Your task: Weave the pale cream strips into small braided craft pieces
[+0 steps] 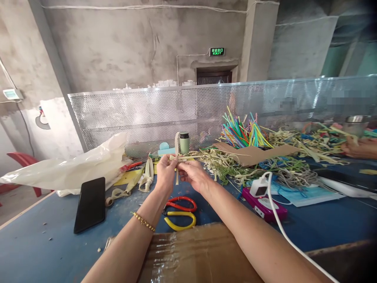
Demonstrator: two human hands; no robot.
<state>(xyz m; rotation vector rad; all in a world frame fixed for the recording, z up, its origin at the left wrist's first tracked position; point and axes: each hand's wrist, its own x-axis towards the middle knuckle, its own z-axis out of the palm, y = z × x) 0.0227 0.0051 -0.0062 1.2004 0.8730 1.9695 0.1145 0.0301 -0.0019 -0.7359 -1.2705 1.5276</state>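
Observation:
Above the blue table, my left hand [166, 169] pinches a pale, flat fibre strip [177, 144] that looks like dried husk. One end of it stands straight up, and a narrow end hangs below my fingers. Close beside it, my right hand [193, 174] has its fingers closed at the same spot, where another thin pale strip crosses toward the right. The exact hold of the right fingertips is partly hidden. Beneath my wrists lie scissors with one red handle [184, 203] and one yellow handle [181, 221]; their blades are mostly covered by my left arm.
A cardboard piece [200, 255] lies under my forearms. A black phone [90, 205] and a plastic bag [73, 167] are left. Right are tangled strips [229, 169], colourful stems [243, 131], a purple power block [265, 206] with a white cable, and another person's hand [361, 148].

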